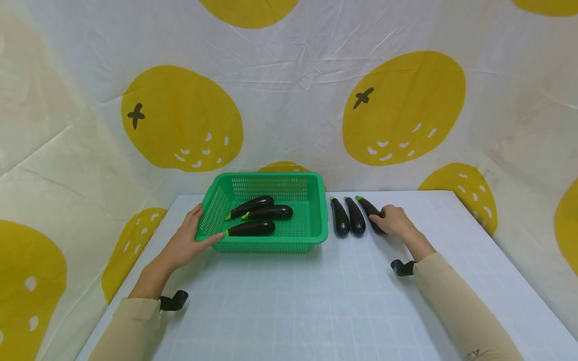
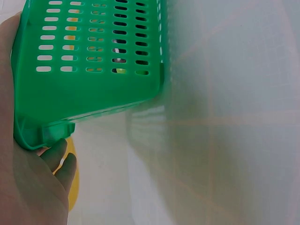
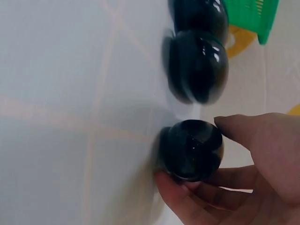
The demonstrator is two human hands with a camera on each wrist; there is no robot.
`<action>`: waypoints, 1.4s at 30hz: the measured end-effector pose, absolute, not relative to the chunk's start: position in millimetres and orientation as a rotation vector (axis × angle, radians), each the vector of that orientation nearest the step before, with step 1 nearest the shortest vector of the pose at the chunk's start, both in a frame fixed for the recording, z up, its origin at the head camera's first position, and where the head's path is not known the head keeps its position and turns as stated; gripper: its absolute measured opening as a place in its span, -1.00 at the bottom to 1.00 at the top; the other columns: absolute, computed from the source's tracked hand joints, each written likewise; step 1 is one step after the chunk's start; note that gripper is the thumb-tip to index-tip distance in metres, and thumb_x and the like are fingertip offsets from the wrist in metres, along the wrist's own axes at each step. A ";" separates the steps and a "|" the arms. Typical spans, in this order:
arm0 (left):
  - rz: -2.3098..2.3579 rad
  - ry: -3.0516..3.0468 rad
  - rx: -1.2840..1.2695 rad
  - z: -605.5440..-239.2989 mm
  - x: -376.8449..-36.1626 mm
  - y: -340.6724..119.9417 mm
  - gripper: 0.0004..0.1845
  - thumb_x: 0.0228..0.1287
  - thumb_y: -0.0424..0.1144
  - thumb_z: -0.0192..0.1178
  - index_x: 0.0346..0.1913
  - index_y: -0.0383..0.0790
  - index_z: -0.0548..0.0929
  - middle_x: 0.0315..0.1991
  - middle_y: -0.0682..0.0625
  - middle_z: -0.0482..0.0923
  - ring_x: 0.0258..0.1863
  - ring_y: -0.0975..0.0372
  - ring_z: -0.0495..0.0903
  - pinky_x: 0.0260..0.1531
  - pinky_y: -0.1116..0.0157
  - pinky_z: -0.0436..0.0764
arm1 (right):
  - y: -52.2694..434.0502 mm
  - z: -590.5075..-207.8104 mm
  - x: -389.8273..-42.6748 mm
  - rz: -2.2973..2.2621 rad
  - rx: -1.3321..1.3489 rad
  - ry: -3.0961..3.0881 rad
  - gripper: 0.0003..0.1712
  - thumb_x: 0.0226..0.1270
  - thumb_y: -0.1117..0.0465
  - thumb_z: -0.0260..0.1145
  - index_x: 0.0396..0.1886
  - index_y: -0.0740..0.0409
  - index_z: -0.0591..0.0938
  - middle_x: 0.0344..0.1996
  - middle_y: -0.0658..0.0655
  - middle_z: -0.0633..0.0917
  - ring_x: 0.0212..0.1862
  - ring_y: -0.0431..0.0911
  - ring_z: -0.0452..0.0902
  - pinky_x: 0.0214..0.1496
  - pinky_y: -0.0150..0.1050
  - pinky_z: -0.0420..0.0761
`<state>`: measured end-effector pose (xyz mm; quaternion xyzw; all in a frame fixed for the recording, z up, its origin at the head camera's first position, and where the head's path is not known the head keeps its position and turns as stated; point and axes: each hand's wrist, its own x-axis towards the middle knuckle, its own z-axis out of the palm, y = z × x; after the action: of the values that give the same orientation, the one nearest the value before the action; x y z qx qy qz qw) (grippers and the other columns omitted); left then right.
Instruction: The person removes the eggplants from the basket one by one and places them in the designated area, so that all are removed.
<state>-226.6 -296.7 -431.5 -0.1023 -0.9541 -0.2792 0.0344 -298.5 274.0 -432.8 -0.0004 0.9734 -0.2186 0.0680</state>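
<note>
A green plastic basket [image 1: 271, 239] with slotted walls stands on the table, with three dark eggplants inside. My left hand [image 1: 184, 244] grips its left end, thumb over the rim near the front corner; in the left wrist view the fingertips [image 2: 65, 171] show below the rim. To the basket's right, three more eggplants lie side by side, green stem ends pointing away. My right hand [image 1: 394, 220] holds the rightmost eggplant [image 1: 369, 207] by its thick near end. In the right wrist view the thumb and fingers lie around that eggplant [image 3: 192, 150], close to the tabletop.
The other two loose eggplants, a left one [image 1: 339, 218] and a middle one [image 1: 354, 216], lie between the basket and my right hand. A white cloth [image 1: 293, 130] with yellow fruit prints hangs behind the table [image 1: 289, 306] and along its sides.
</note>
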 end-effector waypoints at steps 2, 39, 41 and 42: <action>-0.857 -2.934 -0.317 -430.8 -226.5 -296.3 0.22 0.30 0.40 0.20 0.65 -0.29 -0.19 0.66 -0.20 -0.26 0.57 -0.24 -0.01 0.37 -0.38 0.14 | 274.0 -431.4 -297.2 -0.656 -0.006 2.934 -0.38 0.53 -0.01 0.20 0.04 0.60 0.54 -0.17 0.46 0.64 -0.17 0.20 0.53 -0.03 0.13 0.60; -0.866 -2.933 -0.322 -431.7 -229.1 -297.1 0.22 0.30 0.40 0.20 0.66 -0.27 -0.20 0.67 -0.17 -0.28 0.58 -0.22 -0.03 0.37 -0.39 0.13 | 222.9 -377.8 -249.6 -0.835 -0.607 2.971 -0.60 0.49 0.14 0.31 0.10 0.39 0.61 -0.16 0.22 0.69 -0.13 0.06 0.58 -0.09 -0.01 0.67; -0.868 -2.937 -0.316 -432.0 -228.7 -297.5 0.22 0.30 0.40 0.20 0.66 -0.27 -0.21 0.67 -0.16 -0.29 0.58 -0.23 -0.04 0.37 -0.39 0.13 | 213.1 -375.6 -245.7 -0.864 -0.682 2.960 -0.59 0.48 0.15 0.32 0.13 0.37 0.62 -0.12 0.22 0.69 -0.08 0.08 0.59 -0.03 0.02 0.67; -0.867 -2.938 -0.314 -432.1 -228.5 -297.8 0.23 0.29 0.40 0.20 0.66 -0.27 -0.21 0.67 -0.16 -0.29 0.58 -0.23 -0.04 0.37 -0.39 0.13 | 208.3 -374.5 -243.9 -0.878 -0.718 2.955 -0.58 0.48 0.16 0.32 0.15 0.37 0.62 -0.09 0.23 0.69 -0.05 0.09 0.59 -0.01 0.03 0.67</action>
<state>-228.5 -297.8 -432.1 -0.1018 -0.9537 -0.2814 0.0311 -243.9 208.3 -374.5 -0.2269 0.9335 -0.2773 -0.0117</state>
